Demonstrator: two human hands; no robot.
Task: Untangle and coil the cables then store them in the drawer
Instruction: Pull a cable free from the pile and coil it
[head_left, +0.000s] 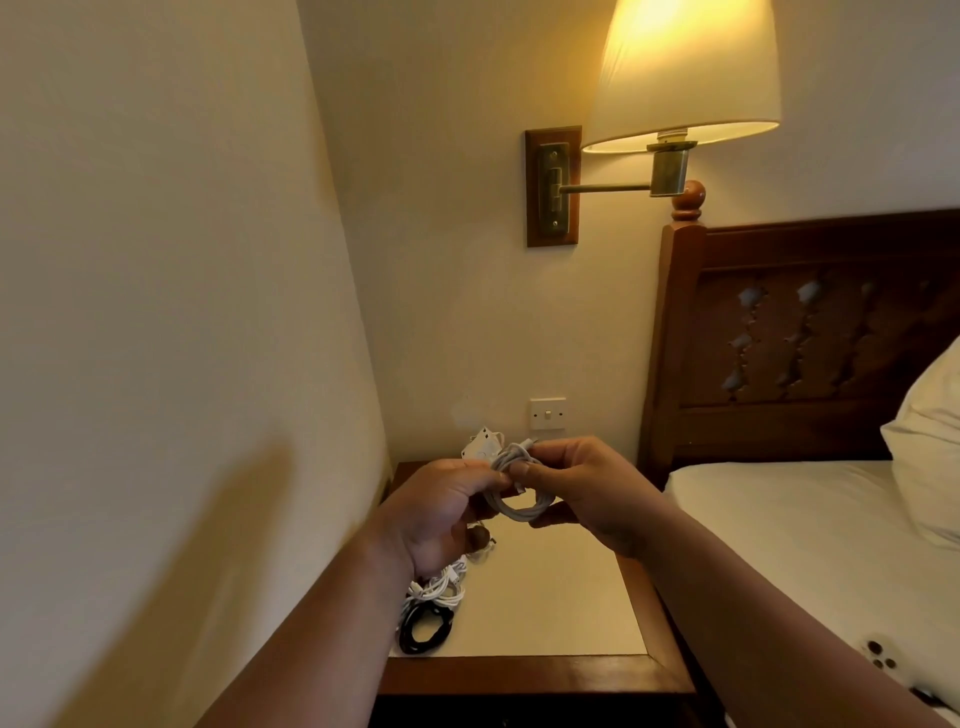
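A white cable (519, 493), wound into a small coil, hangs above the bedside table between both hands. My left hand (441, 512) grips the coil's left side with curled fingers. My right hand (587, 488) pinches its top and right side, and one plug end pokes up near the thumb. On the table's left part lie a loose white cable bundle (441, 587) and a coiled black cable (426, 626). A white charger block (482, 444) shows behind my left hand. The drawer front below the table edge is dark and barely visible.
The bedside table (571, 597) has a pale top with a wooden rim and stands in the corner between the wall and the bed (779, 519). A lit wall lamp (685, 78) hangs above. A phone (883, 660) lies on the mattress at right.
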